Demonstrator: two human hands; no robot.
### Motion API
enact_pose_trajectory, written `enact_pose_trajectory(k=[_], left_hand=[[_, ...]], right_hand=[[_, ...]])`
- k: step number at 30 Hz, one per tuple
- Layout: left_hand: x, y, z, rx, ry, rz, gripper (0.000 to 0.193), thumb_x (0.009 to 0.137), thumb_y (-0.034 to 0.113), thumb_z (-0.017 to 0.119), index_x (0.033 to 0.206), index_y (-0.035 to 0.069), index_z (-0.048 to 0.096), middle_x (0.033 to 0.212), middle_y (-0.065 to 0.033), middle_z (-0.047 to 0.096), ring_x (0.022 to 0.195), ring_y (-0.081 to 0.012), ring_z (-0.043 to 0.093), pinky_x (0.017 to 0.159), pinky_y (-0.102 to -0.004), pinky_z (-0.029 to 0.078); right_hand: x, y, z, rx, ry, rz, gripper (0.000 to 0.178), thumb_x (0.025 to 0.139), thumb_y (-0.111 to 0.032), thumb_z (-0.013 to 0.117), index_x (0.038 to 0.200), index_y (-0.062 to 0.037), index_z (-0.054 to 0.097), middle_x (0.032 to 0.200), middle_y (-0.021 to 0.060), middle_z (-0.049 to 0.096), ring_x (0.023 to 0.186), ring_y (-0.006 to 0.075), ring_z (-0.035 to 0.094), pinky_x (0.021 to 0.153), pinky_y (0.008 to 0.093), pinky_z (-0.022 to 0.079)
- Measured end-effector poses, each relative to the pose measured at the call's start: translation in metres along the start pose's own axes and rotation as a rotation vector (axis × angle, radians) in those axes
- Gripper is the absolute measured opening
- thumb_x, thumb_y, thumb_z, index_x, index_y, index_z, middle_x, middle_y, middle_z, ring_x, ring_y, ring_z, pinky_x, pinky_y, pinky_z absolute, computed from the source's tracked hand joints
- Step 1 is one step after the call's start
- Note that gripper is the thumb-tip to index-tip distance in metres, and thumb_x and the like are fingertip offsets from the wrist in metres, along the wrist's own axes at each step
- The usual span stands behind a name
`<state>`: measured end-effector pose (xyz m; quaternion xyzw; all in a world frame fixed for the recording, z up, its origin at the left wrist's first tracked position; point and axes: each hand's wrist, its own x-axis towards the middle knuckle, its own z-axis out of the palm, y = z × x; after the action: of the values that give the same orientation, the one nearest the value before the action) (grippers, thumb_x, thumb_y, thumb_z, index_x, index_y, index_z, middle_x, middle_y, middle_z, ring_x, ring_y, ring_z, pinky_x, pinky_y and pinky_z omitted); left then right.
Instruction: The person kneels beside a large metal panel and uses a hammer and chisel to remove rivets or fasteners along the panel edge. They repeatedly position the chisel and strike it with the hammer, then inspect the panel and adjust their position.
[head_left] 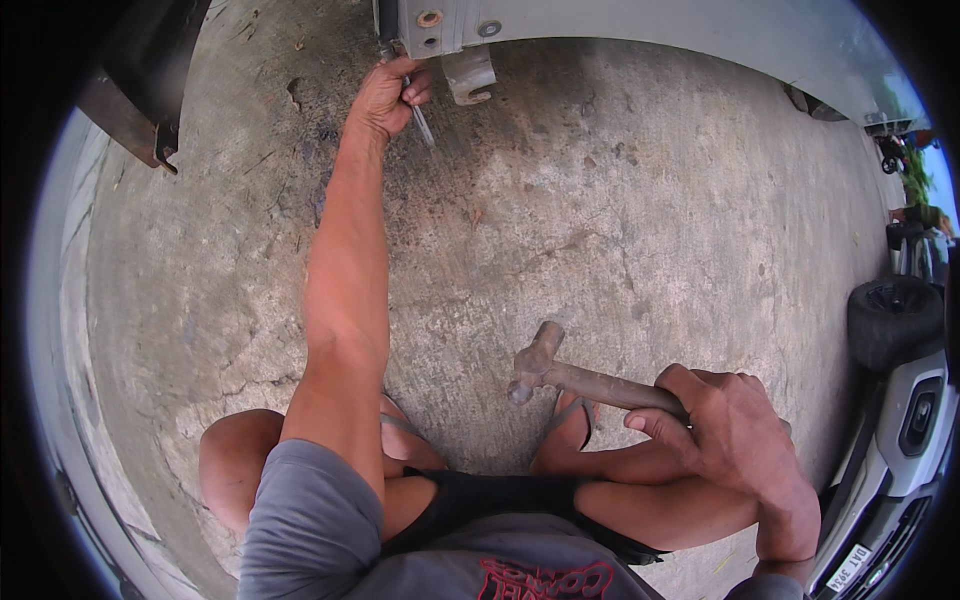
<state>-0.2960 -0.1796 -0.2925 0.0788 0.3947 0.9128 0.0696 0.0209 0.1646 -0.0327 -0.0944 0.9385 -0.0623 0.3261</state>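
My left hand (392, 95) reaches far forward, its fingers closed around a slim metal rod (423, 124). One end of the rod sticks out below the fist; its exact kind does not show. The fist is right at the lower corner of a pale metal panel (600, 25), which has bolt holes near that corner. A hooked metal bracket (466, 78) hangs just to the right of the fist. Close to my right knee, my right hand (725, 425) grips a ball-peen hammer (585, 382) by its handle. The hammer's worn head points left, above the ground and apart from the panel.
Stained, cracked concrete (640, 220) lies beneath me. A dark steel beam (130, 115) projects at the upper left. On the right are a loose tire (893, 318) and the front of a white vehicle (912, 430). My sandalled feet (568, 430) are below the hammer head.
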Motion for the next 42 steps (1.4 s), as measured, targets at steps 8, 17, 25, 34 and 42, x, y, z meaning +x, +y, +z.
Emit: enact_pose_trajectory(k=[8, 17, 25, 34, 42], left_hand=[[-0.01, -0.002, 0.039, 0.24, 0.105, -0.091, 0.023, 0.089, 0.011, 0.082, 0.101, 0.005, 0.064, 0.063, 0.0058, 0.051, 0.047, -0.0062, 0.041, 0.045, -0.0259, 0.032], [-0.002, -0.036, 0.042, 0.347, 0.177, -0.216, 0.036, 0.091, 0.026, 0.083, 0.111, 0.002, 0.065, 0.063, 0.0036, 0.058, 0.043, -0.0053, 0.039, 0.04, -0.0252, 0.032], [-0.008, -0.031, 0.048, 0.384, 0.224, -0.214, 0.03, 0.094, 0.026, 0.077, 0.109, 0.002, 0.068, 0.097, -0.0115, 0.08, 0.042, -0.0032, 0.039, 0.039, -0.0205, 0.038], [-0.038, 0.001, 0.036, 0.6, 0.303, -0.231, 0.036, 0.086, 0.034, 0.083, 0.104, 0.005, 0.075, 0.085, -0.0036, 0.077, 0.053, -0.0057, 0.045, 0.051, -0.0282, 0.039], [-0.042, 0.002, 0.03, 0.681, 0.297, -0.167, 0.049, 0.078, 0.033, 0.09, 0.107, -0.002, 0.073, 0.091, -0.0074, 0.073, 0.083, -0.0161, 0.058, 0.076, -0.0337, 0.043]], right_hand=[[0.003, -0.003, -0.006, -0.009, -0.008, -0.026, 0.048, 0.095, -0.049, 0.069, 0.095, -0.0014, 0.067, 0.072, 0.0204, 0.067, 0.074, 0.0433, 0.069, 0.069, 0.0511, 0.053], [0.004, -0.009, -0.007, -0.082, 0.028, -0.047, 0.051, 0.097, -0.053, 0.066, 0.094, -0.0024, 0.067, 0.06, 0.0186, 0.063, 0.066, 0.0432, 0.069, 0.064, 0.0514, 0.054], [0.006, -0.011, -0.007, -0.103, 0.041, -0.066, 0.052, 0.099, -0.052, 0.063, 0.092, -0.0007, 0.066, 0.06, 0.0198, 0.064, 0.065, 0.0429, 0.069, 0.062, 0.0503, 0.054], [0.017, -0.008, -0.011, -0.118, 0.112, -0.098, 0.049, 0.1, -0.047, 0.065, 0.088, 0.0005, 0.066, 0.06, 0.0206, 0.063, 0.064, 0.0432, 0.068, 0.062, 0.0508, 0.053], [0.023, -0.006, -0.009, -0.134, 0.159, -0.178, 0.048, 0.099, -0.047, 0.066, 0.086, -0.0007, 0.065, 0.058, 0.0198, 0.062, 0.063, 0.0424, 0.068, 0.061, 0.0503, 0.053]])
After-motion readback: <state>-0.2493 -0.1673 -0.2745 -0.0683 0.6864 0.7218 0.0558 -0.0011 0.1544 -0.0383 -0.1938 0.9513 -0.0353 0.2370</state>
